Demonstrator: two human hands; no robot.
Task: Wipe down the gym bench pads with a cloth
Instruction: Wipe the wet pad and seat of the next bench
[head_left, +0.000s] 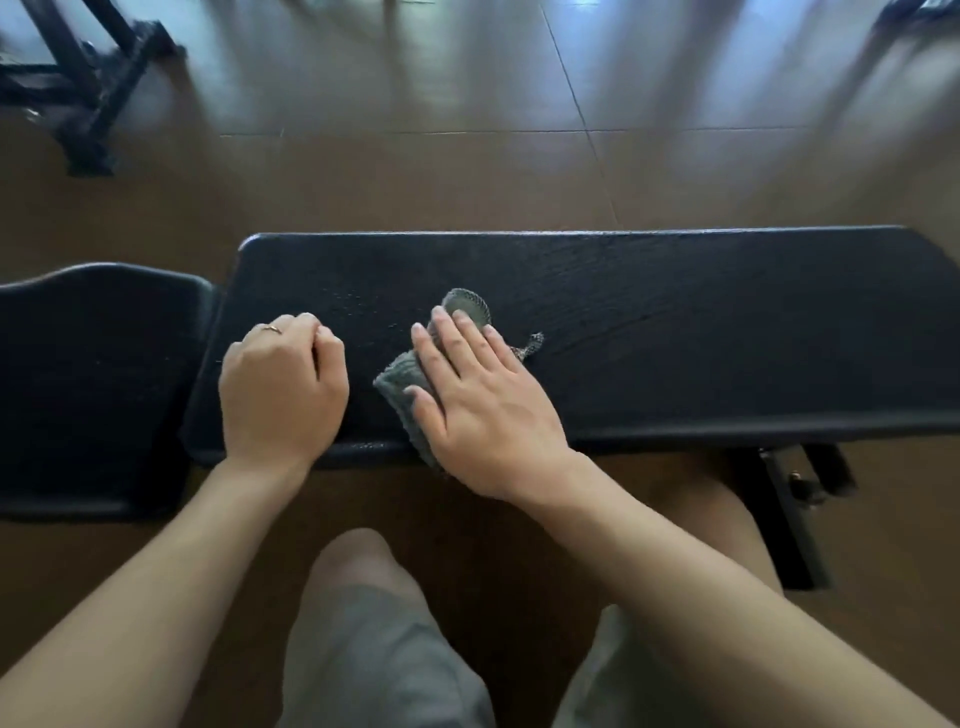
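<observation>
A long black bench pad (675, 332) lies across the middle of the view, with a shorter black seat pad (93, 384) to its left. A grey cloth (402, 376) lies on the long pad near its left end. My right hand (478, 410) presses flat on the cloth with fingers spread, so most of the cloth is hidden. My left hand (283, 387) rests on the pad's left end in a loose fist, a ring on one finger, nothing in it.
Brown tiled floor surrounds the bench. A black metal frame (88, 88) stands at the far left. The bench's black support leg (789, 519) shows below the pad at right. My knees in grey shorts are just in front of the bench.
</observation>
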